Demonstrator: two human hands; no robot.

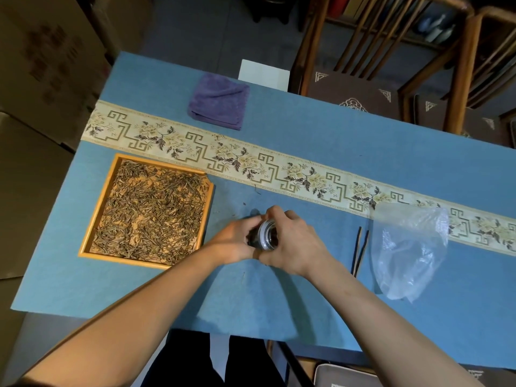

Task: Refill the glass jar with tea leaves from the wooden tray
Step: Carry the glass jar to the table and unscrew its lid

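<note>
A small glass jar [268,235] with a silvery threaded rim sits between both hands just above the blue table cloth; dark contents show inside it. My left hand [234,241] wraps its left side and my right hand [293,241] covers its right side and top. Whether a lid is in either hand is hidden by the fingers. A square wooden tray [97,208], spread with loose brown tea leaves [150,213], lies on the table to the left of the hands.
Dark wooden tongs [360,251] lie right of the hands, beside a crumpled clear plastic bag [407,247]. A folded purple cloth [219,100] rests at the far side, past the patterned runner [279,170]. Wooden chairs [363,65] stand beyond the table. A few stray leaves lie near the tray.
</note>
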